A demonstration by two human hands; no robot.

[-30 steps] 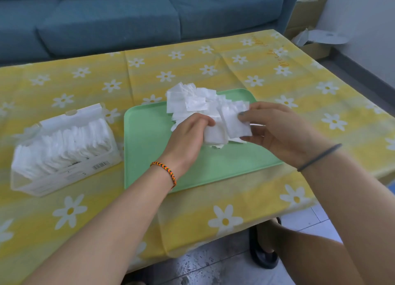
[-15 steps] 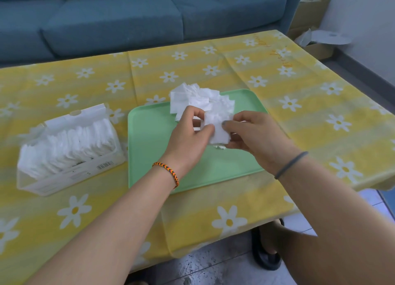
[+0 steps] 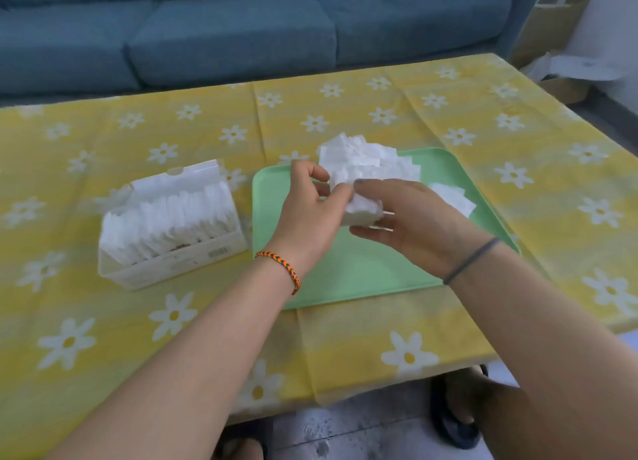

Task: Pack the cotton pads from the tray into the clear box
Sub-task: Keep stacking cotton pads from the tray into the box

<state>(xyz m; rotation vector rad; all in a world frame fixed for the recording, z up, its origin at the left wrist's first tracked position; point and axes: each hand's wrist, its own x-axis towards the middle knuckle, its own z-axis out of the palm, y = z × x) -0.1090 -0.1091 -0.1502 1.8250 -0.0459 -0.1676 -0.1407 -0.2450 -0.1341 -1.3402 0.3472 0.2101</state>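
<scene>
Now the right hand (image 3: 411,225) has gathered a small stack of pads (image 3: 362,211), fingers curled round it; the left hand (image 3: 310,211) pinches its edge above the tray (image 3: 362,269).

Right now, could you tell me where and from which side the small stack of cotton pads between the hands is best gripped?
Pinch the small stack of cotton pads across its flat faces, thumb on top and fingers beneath, coming from its right edge as the right hand does. The pads lie roughly flat and loosely layered, so squeezing face to face probably keeps them together; the left hand steadies the other edge.
</scene>
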